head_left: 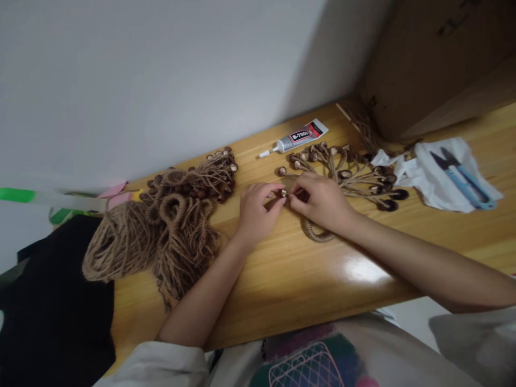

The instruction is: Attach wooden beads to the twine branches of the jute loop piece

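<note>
My left hand (257, 210) pinches a small brown bead-like cap (284, 192) with a pale inside between thumb and forefinger. Close beside it, my right hand (322, 201) has its thumb and fingers pressed together at the cap's right side; what they grip is hidden, perhaps a cord end. Under the right hand a wrapped twine loop (316, 232) pokes out on the wood. Behind and right of that hand, twine cords (350, 185) fan out, tipped with similar brown caps. A tube of B-7000 glue (300, 136) lies beyond, its white nozzle pointing left.
Left on the wooden table (282, 290) are a twine skein (121, 242), twine bundles with wrapped loops (185, 242) and a capped bundle (209, 174). Blue-handled thread snips (463, 180) rest on white tissue (435, 188) at right, before a cardboard box (439, 64). Black cloth (60, 301) hangs at left.
</note>
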`<state>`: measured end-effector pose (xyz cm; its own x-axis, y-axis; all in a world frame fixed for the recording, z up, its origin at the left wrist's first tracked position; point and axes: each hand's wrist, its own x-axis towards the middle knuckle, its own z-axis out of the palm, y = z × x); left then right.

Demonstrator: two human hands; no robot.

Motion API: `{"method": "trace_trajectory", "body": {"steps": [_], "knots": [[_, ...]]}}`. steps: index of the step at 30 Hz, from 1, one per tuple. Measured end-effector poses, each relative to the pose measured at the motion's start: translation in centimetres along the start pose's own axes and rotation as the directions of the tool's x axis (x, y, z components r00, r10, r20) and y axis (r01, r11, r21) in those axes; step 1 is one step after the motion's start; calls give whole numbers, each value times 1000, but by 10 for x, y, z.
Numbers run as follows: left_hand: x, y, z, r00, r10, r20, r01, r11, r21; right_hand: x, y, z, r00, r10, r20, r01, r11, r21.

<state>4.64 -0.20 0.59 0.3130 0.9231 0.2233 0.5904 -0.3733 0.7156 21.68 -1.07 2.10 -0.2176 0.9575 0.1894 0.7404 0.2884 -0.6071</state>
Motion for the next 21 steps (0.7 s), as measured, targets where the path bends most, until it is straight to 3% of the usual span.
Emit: {"method": "trace_trajectory", "body": {"steps": [21], "knots": [[0, -1, 0, 1000, 28, -5, -28, 999, 18, 0, -1, 0, 999, 6, 31, -5, 1000, -18]]}}
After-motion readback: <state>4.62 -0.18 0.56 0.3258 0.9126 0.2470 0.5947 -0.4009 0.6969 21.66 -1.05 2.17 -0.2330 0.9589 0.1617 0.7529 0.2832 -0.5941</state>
